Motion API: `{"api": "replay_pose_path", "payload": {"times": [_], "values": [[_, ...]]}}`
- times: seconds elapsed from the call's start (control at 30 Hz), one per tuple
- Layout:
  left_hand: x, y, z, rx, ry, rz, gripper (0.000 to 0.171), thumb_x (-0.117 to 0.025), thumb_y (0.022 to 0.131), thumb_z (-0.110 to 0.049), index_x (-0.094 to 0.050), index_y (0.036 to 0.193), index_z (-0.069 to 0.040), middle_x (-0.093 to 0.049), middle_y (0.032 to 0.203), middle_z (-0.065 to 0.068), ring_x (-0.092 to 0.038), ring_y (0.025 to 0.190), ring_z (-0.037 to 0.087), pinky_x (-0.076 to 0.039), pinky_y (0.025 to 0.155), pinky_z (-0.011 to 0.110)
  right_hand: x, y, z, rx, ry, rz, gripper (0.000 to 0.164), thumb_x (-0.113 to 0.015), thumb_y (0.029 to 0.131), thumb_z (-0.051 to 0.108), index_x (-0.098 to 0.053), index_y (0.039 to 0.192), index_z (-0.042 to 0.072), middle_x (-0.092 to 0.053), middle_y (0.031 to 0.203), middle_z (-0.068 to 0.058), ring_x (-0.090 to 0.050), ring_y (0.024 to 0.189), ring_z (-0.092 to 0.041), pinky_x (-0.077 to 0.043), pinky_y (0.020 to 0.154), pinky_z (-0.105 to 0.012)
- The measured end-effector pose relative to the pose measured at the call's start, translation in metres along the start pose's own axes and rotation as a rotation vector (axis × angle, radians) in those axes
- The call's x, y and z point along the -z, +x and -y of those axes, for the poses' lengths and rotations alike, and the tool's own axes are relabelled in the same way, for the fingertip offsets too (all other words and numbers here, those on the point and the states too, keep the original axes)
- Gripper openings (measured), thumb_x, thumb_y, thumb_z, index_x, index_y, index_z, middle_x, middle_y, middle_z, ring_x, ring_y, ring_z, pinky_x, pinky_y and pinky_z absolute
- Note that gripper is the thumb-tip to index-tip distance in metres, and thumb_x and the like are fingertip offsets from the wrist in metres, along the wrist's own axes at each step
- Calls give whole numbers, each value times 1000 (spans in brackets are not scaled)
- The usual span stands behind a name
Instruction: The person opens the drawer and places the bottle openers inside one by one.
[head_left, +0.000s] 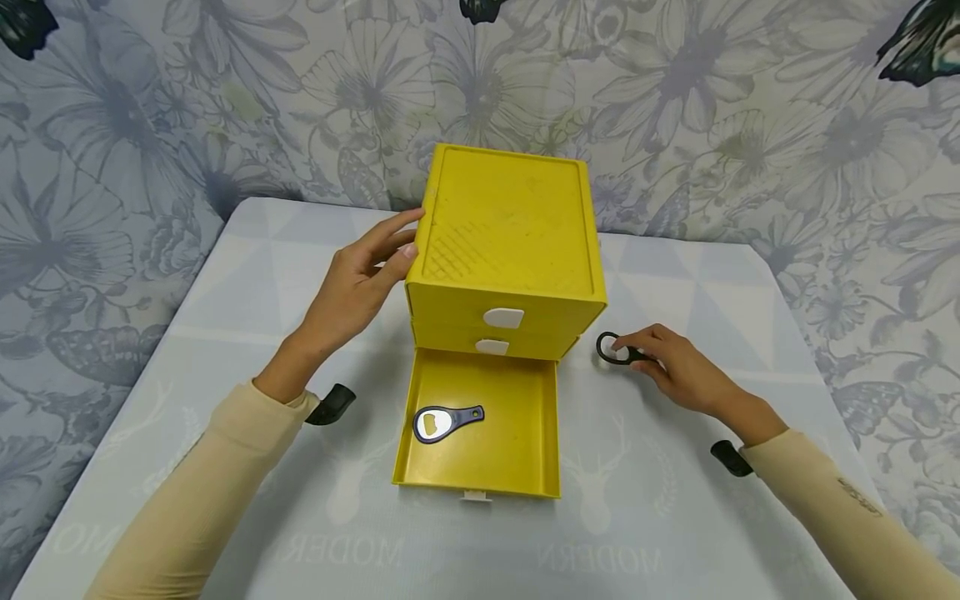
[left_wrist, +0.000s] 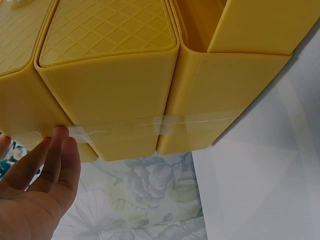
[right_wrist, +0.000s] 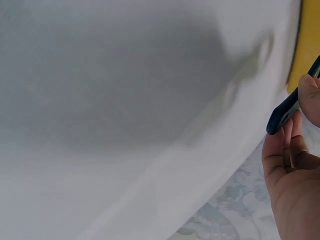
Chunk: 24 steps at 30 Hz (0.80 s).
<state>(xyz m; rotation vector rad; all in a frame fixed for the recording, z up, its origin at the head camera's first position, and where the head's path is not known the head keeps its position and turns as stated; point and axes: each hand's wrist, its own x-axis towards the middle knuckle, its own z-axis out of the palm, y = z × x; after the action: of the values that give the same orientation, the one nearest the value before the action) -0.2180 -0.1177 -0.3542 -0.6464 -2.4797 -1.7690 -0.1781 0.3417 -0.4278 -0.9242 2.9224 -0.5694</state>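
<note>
In the head view, a yellow drawer cabinet stands at the middle of the table, its bottom drawer pulled out toward me. A dark-rimmed bottle opener lies inside that drawer, at its left. My left hand rests against the cabinet's left side, fingers extended and thumb by the top edge. The left wrist view shows its fingertips at the taped side wall. To the cabinet's right, my right hand pinches a second dark bottle opener by its handle, between thumb and fingers in the right wrist view.
The two upper drawers are closed, with white handles on their fronts. Clear tape runs across the cabinet's side. A pale patterned cloth covers the table. Behind it is a floral wall covering.
</note>
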Motion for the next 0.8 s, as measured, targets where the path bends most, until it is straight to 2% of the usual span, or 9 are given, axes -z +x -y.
{"api": "replay_pose_path", "payload": {"times": [0.4, 0.8], "values": [[0, 0, 0, 6, -5, 0, 46, -51, 106, -36, -43, 151, -39, -51, 151, 2, -61, 125, 24, -52, 102, 48, 12, 1, 25, 46, -3, -24, 39, -70, 89, -5, -67, 123, 13, -62, 109, -8, -55, 86, -11, -52, 70, -27], [0, 1, 1, 11, -12, 2, 46, -51, 106, -36, -42, 151, -40, -51, 151, 2, -61, 125, 24, -52, 102, 47, 24, 2, 53, 127, 21, -17, 42, -73, 87, -3, -67, 123, 18, -60, 109, 0, -55, 93, -8, -53, 75, -26]]}}
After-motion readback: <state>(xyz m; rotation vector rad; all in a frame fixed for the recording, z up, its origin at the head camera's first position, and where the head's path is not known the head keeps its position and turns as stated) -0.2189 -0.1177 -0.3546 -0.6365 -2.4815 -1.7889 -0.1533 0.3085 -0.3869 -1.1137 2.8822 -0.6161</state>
